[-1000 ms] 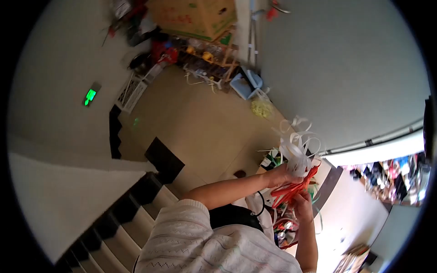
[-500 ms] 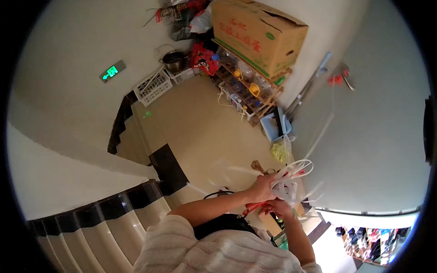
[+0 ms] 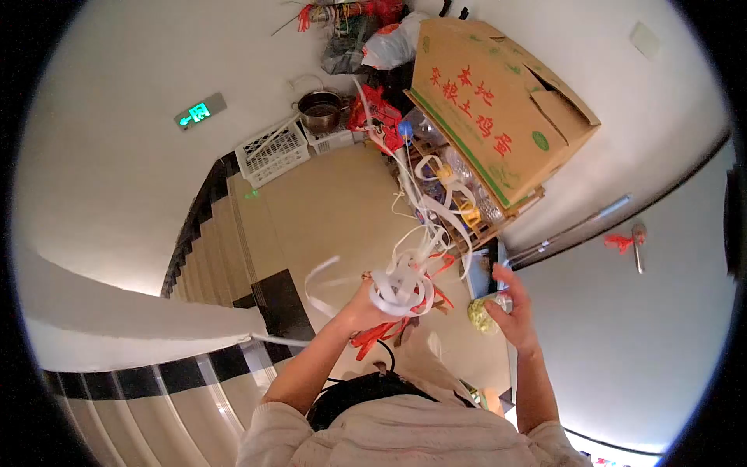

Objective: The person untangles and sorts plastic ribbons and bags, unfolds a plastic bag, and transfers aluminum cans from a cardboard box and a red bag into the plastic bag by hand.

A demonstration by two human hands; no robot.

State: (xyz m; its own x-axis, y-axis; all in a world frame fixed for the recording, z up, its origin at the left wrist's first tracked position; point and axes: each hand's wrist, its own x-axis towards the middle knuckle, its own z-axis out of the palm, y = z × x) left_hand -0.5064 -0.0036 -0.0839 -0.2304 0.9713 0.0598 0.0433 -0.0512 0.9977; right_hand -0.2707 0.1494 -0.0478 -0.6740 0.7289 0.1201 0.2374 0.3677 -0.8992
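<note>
My left hand [image 3: 362,311] is closed around a bundle of white plastic strapping bands [image 3: 403,294], whose loose ends spread upward and to the left. Red ribbon strips [image 3: 372,340] hang from the same bundle below the fist. To the right, my right hand [image 3: 515,315] is raised and apart from the bundle, fingers spread and nothing in them. Just behind it, a clear bag of yellow-green contents [image 3: 484,315] stands on the floor, partly covered by the fingers.
A large cardboard box [image 3: 482,101] rests on a wooden rack [image 3: 498,226] holding plastic bottles. A white crate [image 3: 272,156] and a metal pot [image 3: 320,113] stand by the wall. Stairs [image 3: 210,272] descend at left; a grey door [image 3: 638,335] is at right.
My hands have come apart: the left carried the bundle leftward, while the right let go and moved right, opening. The view has turned, showing less of the shoes beyond the door.
</note>
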